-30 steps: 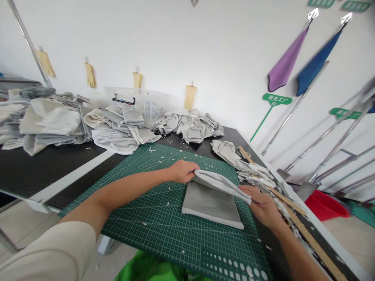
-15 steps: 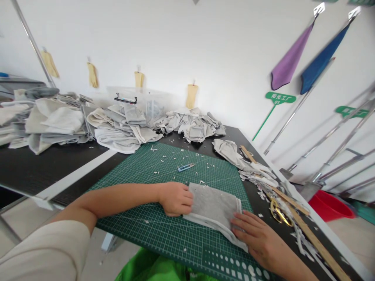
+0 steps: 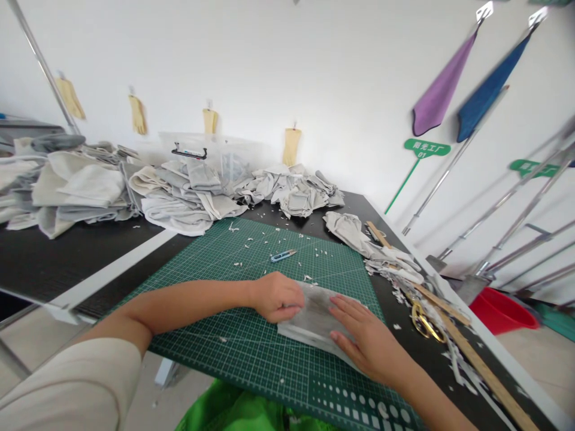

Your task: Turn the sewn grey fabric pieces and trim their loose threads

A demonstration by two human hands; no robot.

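Observation:
A folded grey cloth (image 3: 314, 308) with a pale edge lies on the green cutting mat (image 3: 233, 281). My left hand (image 3: 277, 297) is closed in a fist over the cloth's left end, gripping fabric there; its fingertips are partly hidden. Spread over the right half of the same cloth is my right hand (image 3: 366, 341), fingers stretched out and palm down. Just beyond the cloth, blue thread snips (image 3: 283, 256) rest on the mat among small white scraps.
Heaps of grey and white cloths (image 3: 90, 185) line the back of the black table. Gold-handled scissors (image 3: 424, 323), wooden rulers (image 3: 483, 365) and fabric trimmings lie along the right side. A clear plastic box (image 3: 215, 149) stands behind the heaps; a red bucket (image 3: 503, 311) is at right.
My right hand has slid left from the cloth's right edge onto its middle. My left hand has shifted slightly right and up, over the cloth's end. The view has moved a little.

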